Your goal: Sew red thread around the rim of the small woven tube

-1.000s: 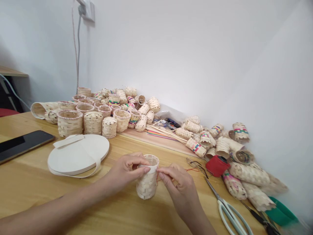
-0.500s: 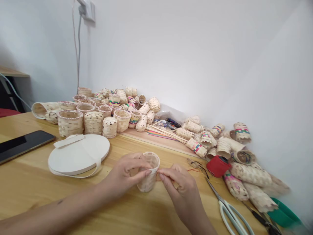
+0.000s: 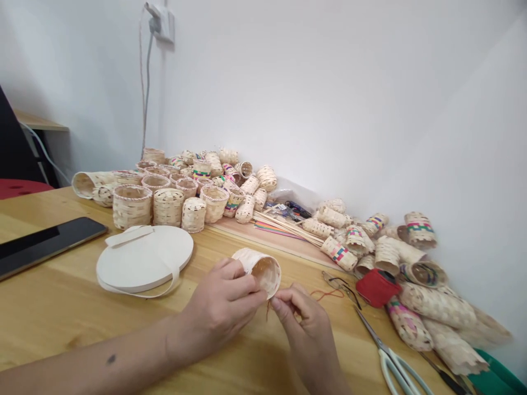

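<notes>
A small woven bamboo basket (image 3: 257,269) lies tilted on its side, its open mouth turned towards me and to the right. My left hand (image 3: 224,299) is closed around the basket's near side, fingers at the rim. At the rim's lower edge my right hand (image 3: 302,318) pinches with thumb and forefinger. A thin red thread (image 3: 329,293) runs out behind the right hand, and a short piece dangles below the rim between the hands. Whether a needle is in the pinch is too small to see.
Left of my hands lies a white roll of flat strip (image 3: 144,263), with a phone (image 3: 53,241) beyond. Many woven baskets (image 3: 132,207) crowd the back. To the right are eyeglasses (image 3: 341,285), a red spool-like object (image 3: 376,288), scissors (image 3: 382,351) and a green bowl (image 3: 498,376).
The basket has tipped from nearly upright to lying over, mouth towards the right. My left hand has shifted its hold to the basket's near side. My right hand stays at the rim.
</notes>
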`<state>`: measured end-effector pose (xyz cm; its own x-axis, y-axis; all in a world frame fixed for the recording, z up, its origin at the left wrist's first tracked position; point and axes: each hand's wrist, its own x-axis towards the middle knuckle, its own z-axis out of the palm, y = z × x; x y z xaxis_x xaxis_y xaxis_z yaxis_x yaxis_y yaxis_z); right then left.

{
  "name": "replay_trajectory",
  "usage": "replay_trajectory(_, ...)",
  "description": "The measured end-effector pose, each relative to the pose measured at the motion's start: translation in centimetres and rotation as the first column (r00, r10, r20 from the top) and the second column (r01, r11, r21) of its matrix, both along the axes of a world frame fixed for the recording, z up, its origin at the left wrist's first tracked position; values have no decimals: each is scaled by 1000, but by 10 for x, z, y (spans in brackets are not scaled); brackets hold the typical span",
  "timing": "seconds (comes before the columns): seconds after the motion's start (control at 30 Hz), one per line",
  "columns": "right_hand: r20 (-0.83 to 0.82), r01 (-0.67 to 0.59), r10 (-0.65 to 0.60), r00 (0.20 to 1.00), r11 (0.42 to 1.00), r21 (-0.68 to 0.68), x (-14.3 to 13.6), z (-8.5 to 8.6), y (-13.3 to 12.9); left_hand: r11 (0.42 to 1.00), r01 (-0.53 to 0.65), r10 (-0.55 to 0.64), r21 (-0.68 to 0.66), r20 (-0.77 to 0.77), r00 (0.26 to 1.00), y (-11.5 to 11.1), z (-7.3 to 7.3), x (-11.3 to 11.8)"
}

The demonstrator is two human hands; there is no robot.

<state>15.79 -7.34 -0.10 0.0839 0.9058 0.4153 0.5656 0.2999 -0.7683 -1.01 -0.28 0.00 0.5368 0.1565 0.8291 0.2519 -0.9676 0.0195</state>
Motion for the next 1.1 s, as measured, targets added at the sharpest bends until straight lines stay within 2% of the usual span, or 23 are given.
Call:
replay_trajectory(0.13, -171, -29, 12, 985, 995, -97, 2, -4, 5, 992, -18, 26, 125, -63, 998, 3, 1, -3)
replay_trajectory(0.27, -230, -79, 45, 972, 987, -140, 3, -5, 7, 987, -14, 29, 162, -90, 995, 5, 3, -6)
replay_trajectory(0.4, -219, -119, 83, 972, 981, -156, 4, -3, 6, 985, -26, 43, 168, -98, 994, 6, 4, -6)
replay_trajectory(0.7, -163, -83, 64, 985, 991, -110, 5, -6, 5, 987, -36, 48, 155, -77, 996, 7, 6, -6)
replay_trajectory(0.83, -76, -70, 65, 995, 996, -61, 7, -5, 4, 993, -51, 56, 108, -47, 997, 6, 10, -6)
replay_trajectory(0.97, -27, -63, 61, 998, 996, -69, 8, -4, 3, 997, -66, 67, 27, -34, 997, 5, 10, -5)
replay_trajectory(1.1, -11, -69, 69, 998, 995, -70, 9, -3, 3, 998, -56, 57, 16, -28, 998, 6, 10, -5)
